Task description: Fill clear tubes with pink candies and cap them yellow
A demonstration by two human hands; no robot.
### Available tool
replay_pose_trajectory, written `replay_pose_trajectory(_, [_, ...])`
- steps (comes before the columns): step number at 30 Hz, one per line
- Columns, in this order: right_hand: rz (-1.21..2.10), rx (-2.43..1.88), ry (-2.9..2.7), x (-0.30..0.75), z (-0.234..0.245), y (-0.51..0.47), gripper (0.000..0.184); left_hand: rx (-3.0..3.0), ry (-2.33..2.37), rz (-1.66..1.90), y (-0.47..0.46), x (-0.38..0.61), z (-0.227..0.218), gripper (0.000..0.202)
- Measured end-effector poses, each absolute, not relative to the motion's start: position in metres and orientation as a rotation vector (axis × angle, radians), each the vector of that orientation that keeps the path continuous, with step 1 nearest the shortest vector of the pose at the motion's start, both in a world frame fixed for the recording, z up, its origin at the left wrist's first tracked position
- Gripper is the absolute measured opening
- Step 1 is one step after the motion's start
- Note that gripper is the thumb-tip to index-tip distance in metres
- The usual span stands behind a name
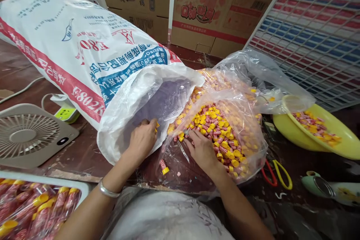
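My left hand (143,139) is at the mouth of a large white woven sack (123,127), its fingers closed on a small yellow-capped tube (156,125) that is mostly hidden. To its right, my right hand (203,152) rests at the near left edge of a heap of small red-and-white tubes with yellow caps (222,131). Its fingers are slightly apart and touch the pieces. A clear plastic bag (247,120) lies open around the heap. One loose tube (163,167) lies on the table between my forearms.
A yellow bowl (303,131) with more pieces stands right, near red-and-yellow-handled scissors (277,174) and a pale green object (317,185). At left are a fan (25,137), a power strip (66,112) and a white tray (84,191) of wrapped tubes. Cardboard boxes (225,7) and a wire rack (306,41) stand behind.
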State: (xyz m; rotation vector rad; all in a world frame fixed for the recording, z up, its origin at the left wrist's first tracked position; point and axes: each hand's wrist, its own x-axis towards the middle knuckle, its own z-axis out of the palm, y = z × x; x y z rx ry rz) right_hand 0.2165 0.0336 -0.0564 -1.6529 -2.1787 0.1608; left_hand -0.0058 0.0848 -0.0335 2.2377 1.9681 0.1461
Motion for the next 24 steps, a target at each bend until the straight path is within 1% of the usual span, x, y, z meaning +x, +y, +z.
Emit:
replay_pose_trajectory(2, [0.131,-1.668,-2.193,0.205,-0.059,0.041,0.005,2.236,1.975,0.13,0.087,-0.001,-0.038,0.033])
replay_pose_trajectory(5, [0.1,-1.707,-2.195,0.194,-0.066,0.051,0.015,2.211,2.007,0.144,0.086,-0.003,-0.041,0.031])
replay_pose_trajectory(7, [0.091,-1.725,-2.173,0.194,-0.069,0.054,0.014,2.205,2.004,0.166,0.081,-0.01,-0.04,0.031])
replay_pose_trajectory(8, [0.109,-1.715,-2.14,0.198,-0.069,0.053,0.012,2.189,1.979,0.217,0.076,-0.014,-0.039,0.033])
replay_pose_trajectory(10, [0.211,-1.635,-2.016,0.209,-0.065,0.048,0.008,2.08,1.859,0.418,0.062,-0.024,-0.034,0.043])
replay_pose_trajectory(12, [0.405,-1.493,-1.836,0.221,-0.056,0.039,0.007,1.886,1.664,0.643,0.046,-0.031,-0.027,0.051])
replay_pose_trajectory(14, [0.648,-1.353,-1.66,0.23,-0.044,0.029,0.005,1.745,1.487,0.705,0.03,-0.033,-0.018,0.045])
replay_pose_trajectory(16, [0.869,-1.254,-1.523,0.231,-0.033,0.02,0.014,1.693,1.36,0.638,0.017,-0.028,-0.011,0.035])
replay_pose_trajectory(18, [0.991,-1.188,-1.457,0.226,-0.025,0.013,0.018,1.651,1.254,0.565,0.008,-0.02,-0.007,0.03])
replay_pose_trajectory(21, [1.013,-1.148,-1.52,0.218,-0.018,0.008,0.016,1.568,1.136,0.567,0.0,-0.009,-0.007,0.026])
replay_pose_trajectory(24, [0.916,-1.118,-1.686,0.214,-0.011,0.006,0.014,1.462,1.054,0.623,-0.004,-0.006,-0.009,0.029])
